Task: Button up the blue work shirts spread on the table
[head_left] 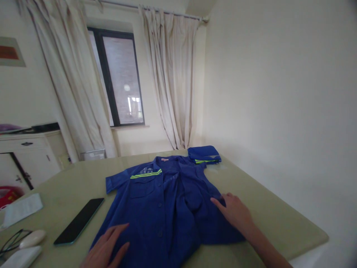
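A blue short-sleeved shirt (145, 208) with a yellow-green stripe lies spread on the table, its collar toward the far edge and its front partly open. My left hand (107, 247) is over the shirt's lower left part, thumb and fingers apart, holding nothing. On the shirt's right side rests my right hand (234, 210), its thumb stretched out and its other fingertips at the fabric's edge; whether they pinch any cloth is hidden. A folded blue garment (204, 153) sits just beyond the shirt's right shoulder.
The pale green table (279, 219) meets the wall on the right. At the left lie a black phone (80, 221), a pale cloth or paper (23, 209), glasses (13, 240), a rounded white object (32, 238) and a flat white one (23, 257). Curtains flank a window behind.
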Demonstrator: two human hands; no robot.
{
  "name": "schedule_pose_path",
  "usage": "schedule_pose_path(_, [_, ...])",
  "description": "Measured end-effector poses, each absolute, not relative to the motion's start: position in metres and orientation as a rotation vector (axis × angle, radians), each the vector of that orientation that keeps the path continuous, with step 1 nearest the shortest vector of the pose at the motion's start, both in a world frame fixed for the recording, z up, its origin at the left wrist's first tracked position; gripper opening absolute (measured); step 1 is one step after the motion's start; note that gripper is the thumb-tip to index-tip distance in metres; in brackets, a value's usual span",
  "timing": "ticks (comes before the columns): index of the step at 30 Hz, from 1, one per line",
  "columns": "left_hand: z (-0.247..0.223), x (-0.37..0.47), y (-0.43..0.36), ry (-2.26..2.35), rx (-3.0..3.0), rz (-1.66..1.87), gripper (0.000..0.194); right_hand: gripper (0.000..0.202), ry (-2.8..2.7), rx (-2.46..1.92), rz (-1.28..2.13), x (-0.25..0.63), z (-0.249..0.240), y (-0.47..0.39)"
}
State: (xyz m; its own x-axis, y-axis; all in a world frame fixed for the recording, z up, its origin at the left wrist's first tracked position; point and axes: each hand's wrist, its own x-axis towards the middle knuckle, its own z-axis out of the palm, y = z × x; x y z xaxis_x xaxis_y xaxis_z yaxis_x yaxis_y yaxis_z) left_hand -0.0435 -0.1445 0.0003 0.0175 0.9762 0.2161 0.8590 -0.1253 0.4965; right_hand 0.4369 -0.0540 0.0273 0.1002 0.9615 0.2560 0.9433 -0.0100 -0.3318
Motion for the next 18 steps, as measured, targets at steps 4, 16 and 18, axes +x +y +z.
schedule_pose_path(4, [0.035,0.049,-0.096,1.728,2.292,0.542,0.054,0.033,-1.831,-1.994,0.228,0.468,0.013,-0.090])
schedule_pose_path(16, [-0.006,0.104,-0.008,1.955,2.376,0.396,0.069,0.029,-1.573,-1.754,0.378,0.513,0.015,-0.133])
schedule_pose_path(18, [-0.009,0.104,-0.008,1.960,2.377,0.416,0.069,0.034,-1.471,-1.699,0.336,0.491,0.044,-0.126])
